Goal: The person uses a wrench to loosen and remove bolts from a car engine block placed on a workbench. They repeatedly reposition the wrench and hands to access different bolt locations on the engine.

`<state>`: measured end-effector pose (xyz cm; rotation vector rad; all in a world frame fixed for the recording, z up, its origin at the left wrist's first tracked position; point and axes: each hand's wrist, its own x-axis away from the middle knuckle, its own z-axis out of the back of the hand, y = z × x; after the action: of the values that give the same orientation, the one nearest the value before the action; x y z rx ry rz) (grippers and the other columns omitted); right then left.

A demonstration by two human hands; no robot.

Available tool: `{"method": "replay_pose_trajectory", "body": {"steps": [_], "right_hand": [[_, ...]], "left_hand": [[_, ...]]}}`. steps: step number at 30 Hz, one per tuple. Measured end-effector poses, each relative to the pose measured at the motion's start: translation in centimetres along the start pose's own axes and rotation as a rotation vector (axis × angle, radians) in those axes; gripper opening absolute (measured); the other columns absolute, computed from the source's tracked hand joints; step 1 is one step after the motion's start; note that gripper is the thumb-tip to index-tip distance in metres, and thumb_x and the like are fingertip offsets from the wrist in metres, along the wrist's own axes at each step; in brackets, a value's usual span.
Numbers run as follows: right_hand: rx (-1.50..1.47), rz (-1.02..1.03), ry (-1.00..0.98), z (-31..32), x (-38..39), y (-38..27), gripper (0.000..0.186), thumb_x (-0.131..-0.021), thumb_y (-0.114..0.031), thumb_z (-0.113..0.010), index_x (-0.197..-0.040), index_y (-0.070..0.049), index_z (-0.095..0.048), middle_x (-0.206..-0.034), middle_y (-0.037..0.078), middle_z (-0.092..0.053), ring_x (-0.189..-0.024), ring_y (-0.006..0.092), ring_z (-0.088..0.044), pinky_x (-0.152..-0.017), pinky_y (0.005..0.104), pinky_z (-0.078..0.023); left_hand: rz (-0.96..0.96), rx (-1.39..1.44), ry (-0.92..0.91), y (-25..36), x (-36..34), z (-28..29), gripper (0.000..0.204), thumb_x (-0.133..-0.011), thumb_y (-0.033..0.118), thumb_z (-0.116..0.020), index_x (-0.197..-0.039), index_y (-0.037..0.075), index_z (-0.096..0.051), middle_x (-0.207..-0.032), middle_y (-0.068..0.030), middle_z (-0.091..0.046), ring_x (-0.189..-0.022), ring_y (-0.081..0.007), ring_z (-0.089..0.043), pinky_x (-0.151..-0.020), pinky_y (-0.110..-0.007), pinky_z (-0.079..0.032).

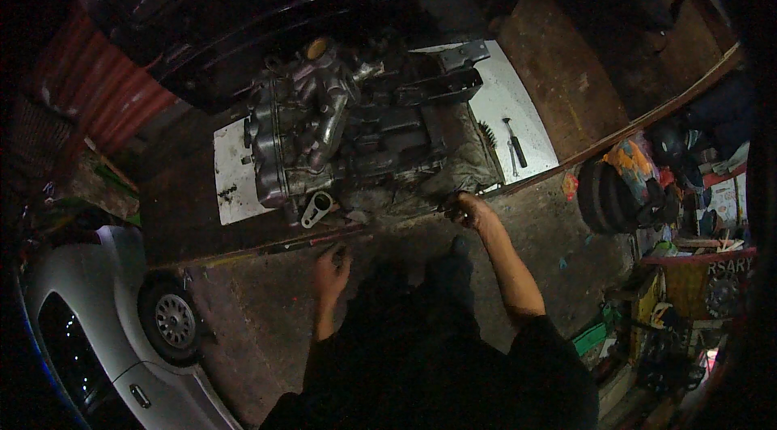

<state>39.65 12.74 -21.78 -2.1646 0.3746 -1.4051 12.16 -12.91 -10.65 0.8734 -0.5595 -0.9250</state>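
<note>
At four o'clock from the engine (pixel 356 135), the right hand (pixel 468 210) is beside a grimy cloth (pixel 476 161); the left hand (pixel 331 270) is at six; neither grip can be told

Head-worn fisheye, left of pair; looks down and forward on engine (pixel 380 135), bench (pixel 182 228); fairly near.

silver car (pixel 104 313) cut off below, right hand (pixel 469 209) too dark to show its grip
</note>
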Motion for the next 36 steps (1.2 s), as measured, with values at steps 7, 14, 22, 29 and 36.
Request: {"method": "replay_pose_trajectory", "body": {"steps": [7,14,22,29,36], "right_hand": [[-0.106,-0.026,-0.120,-1.5,0.7,-0.9,0.021,-0.080,-0.020,-0.053,-0.092,-0.003,-0.058,-0.068,0.002,-0.053,-0.047,0.0074,-0.039,-0.034,0.0184,-0.026],[-0.104,-0.233,-0.402,4.2,-3.0,-0.8,0.024,-0.081,-0.020,-0.054,-0.096,-0.003,-0.058,-0.072,0.004,-0.055,-0.050,0.0101,-0.042,-0.037,0.0199,-0.031],[0.144,0.156,-0.073,-0.4,-1.3,-1.5,0.022,-0.079,-0.027,-0.056,-0.089,-0.008,-0.060,-0.079,0.007,-0.059,-0.054,0.0149,-0.047,-0.043,0.0235,-0.032],[0.021,0.150,-0.090,-0.1,-2.1,-0.2,0.027,-0.081,-0.029,-0.056,-0.094,-0.006,-0.059,-0.073,0.006,-0.057,-0.050,0.0125,-0.045,-0.039,0.0211,-0.029],[0.160,0.090,-0.202,-3.0,4.9,-4.3,0.036,-0.075,-0.030,-0.067,-0.096,-0.003,-0.056,-0.073,0.007,-0.056,-0.052,0.0107,-0.043,-0.039,0.0203,-0.030]], "left_hand": [[-0.114,0.145,-0.012,4.0,-2.0,-0.7,0.020,-0.082,0.013,-0.058,-0.097,0.000,-0.063,-0.084,-0.0148,-0.065,-0.081,-0.0284,-0.063,-0.071,-0.033,-0.048],[-0.548,-0.114,0.112,6.6,-4.5,-0.7,0.011,-0.075,0.010,-0.058,-0.082,0.002,-0.063,-0.077,-0.0133,-0.063,-0.076,-0.0309,-0.060,-0.080,-0.040,-0.044],[-0.757,-0.277,0.207,9.2,-7.3,0.9,0.008,-0.068,0.009,-0.061,-0.073,0.003,-0.061,-0.074,-0.0110,-0.060,-0.077,-0.0284,-0.057,-0.088,-0.044,-0.037],[-0.680,-0.352,0.207,8.3,-8.7,1.2,0.013,-0.069,0.013,-0.061,-0.079,0.005,-0.062,-0.081,-0.0105,-0.061,-0.080,-0.0287,-0.057,-0.090,-0.043,-0.037],[-0.546,-0.390,0.218,6.8,-8.3,0.7,0.017,-0.072,0.016,-0.061,-0.086,0.006,-0.063,-0.088,-0.0101,-0.064,-0.086,-0.0277,-0.058,-0.090,-0.042,-0.037]]}}
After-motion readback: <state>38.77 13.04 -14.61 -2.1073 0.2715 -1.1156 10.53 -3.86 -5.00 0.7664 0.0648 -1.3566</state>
